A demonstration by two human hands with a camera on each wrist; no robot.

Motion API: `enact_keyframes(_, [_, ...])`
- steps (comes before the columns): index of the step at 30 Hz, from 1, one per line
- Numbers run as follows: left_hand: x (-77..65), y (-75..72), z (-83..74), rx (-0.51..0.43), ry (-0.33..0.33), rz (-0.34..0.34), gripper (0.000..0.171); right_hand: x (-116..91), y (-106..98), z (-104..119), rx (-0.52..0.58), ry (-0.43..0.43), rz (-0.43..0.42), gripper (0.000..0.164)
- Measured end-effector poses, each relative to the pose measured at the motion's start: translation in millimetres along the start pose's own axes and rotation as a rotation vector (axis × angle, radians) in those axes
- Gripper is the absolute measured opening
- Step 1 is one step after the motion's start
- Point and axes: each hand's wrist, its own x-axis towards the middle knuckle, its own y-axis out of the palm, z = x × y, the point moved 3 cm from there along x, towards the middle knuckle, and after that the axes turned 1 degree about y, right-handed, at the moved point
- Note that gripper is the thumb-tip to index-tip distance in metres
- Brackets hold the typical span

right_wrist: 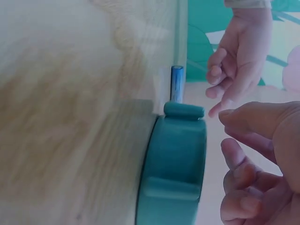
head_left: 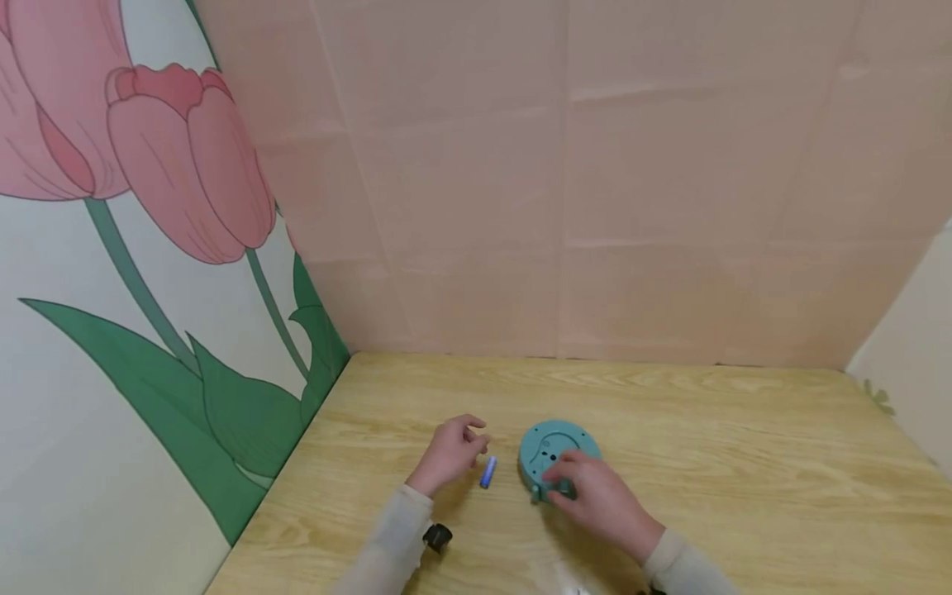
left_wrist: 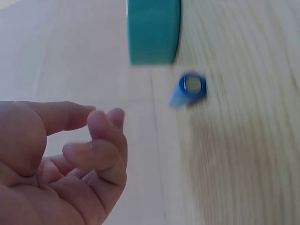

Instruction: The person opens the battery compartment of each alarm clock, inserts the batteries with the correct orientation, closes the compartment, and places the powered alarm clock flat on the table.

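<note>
A teal round clock-like device (head_left: 532,450) lies on the wooden table with its recessed, holed side up. Two short feet, one of them the upper foot (right_wrist: 183,111), stick out from its near side. My right hand (head_left: 601,496) hovers over its near right part, thumb and fingers apart with nothing between them. To the device's left lies a blue battery (head_left: 487,472), its flat end (left_wrist: 192,84) facing the left wrist camera. My left hand (head_left: 450,454) is just left of the battery, fingers loosely bent and holding nothing.
The wooden table (head_left: 744,463) reaches back to a pink cloth-like wall (head_left: 461,182). A tulip-patterned wall (head_left: 223,330) borders the left side. Some small pale item (head_left: 576,590) shows at the bottom edge. A black wrist camera (head_left: 437,538) sits at my left sleeve.
</note>
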Motion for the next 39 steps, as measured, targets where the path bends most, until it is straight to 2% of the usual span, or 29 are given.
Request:
enact_keyframes(4, [1.4,-9.7,7.7,0.015,-0.010,-0.054,0.031,4,2,9,-0.034,0.002,0.049,0.015])
enact_keyframes(11, [2.1,-10.8,12.1,0.035,-0.008,-0.070,0.026,12,5,18,-0.063,0.005,0.117,0.012])
enact_keyframes(21, [-0.3,-7.1,10.2,0.064,0.027,-0.028,0.024,31,22,41,-0.078,-0.022,0.176,0.014])
enact_keyframes(25, [-1.0,-6.6,9.6,0.036,0.011,0.010,0.027,38,29,43,-0.086,-0.013,0.203,0.014])
enact_keyframes(29, [-0.5,-7.7,8.4,0.013,-0.007,0.042,0.030,44,37,46,-0.126,-0.063,0.210,0.019])
enact_keyframes(34, [0.3,-7.4,8.2,0.007,0.008,0.041,0.030,49,49,51,-0.143,-0.094,0.238,0.025])
enact_keyframes(39, [-0.5,-5.4,7.7,0.001,0.012,0.034,0.029,51,59,52,-0.171,-0.064,0.310,0.024])
